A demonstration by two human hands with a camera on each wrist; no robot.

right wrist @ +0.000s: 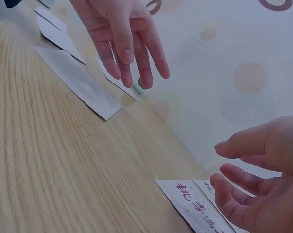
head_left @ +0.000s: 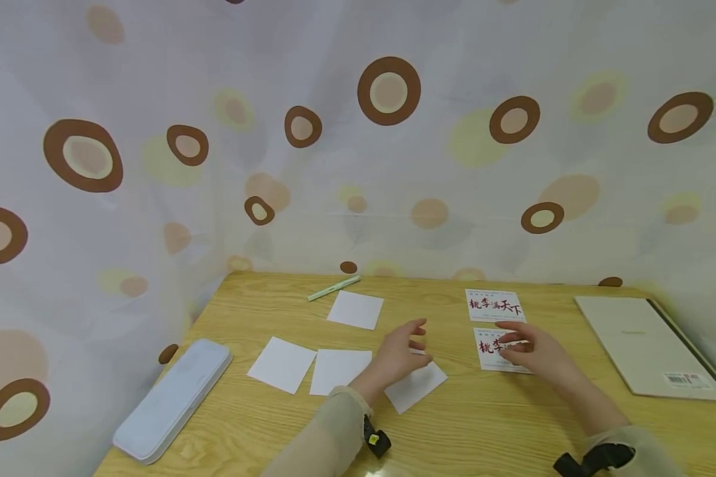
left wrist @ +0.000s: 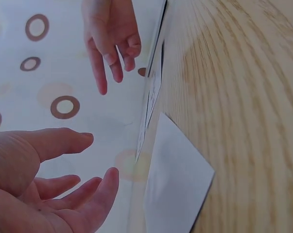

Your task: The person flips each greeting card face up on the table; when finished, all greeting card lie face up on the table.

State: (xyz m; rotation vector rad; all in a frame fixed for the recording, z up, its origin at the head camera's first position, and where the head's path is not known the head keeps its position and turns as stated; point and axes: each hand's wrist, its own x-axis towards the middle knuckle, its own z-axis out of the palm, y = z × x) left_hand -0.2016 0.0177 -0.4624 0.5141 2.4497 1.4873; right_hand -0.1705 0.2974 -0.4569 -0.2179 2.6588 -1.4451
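My left hand [head_left: 392, 361] is raised over a blank white square card [head_left: 416, 389], its fingers loosely bent and holding nothing. That card lies flat on the table just beyond the fingertips in the left wrist view. Over on the right, my right hand [head_left: 536, 352] hovers with relaxed fingers above a square card with red Chinese characters [head_left: 486, 358], partly covering it in the head view. A matching printed card [head_left: 494, 314] lies right behind it. Between thumb and fingers of the right hand there is a gap, plain in the right wrist view.
Three more blank cards lie to the left: a back one [head_left: 355, 310], a middle one [head_left: 339, 372] and a left one [head_left: 282, 364]. A light green pen [head_left: 334, 288] touches the back area. A pale case [head_left: 173, 401] and a beige pad [head_left: 638, 344] flank them on the wooden table.
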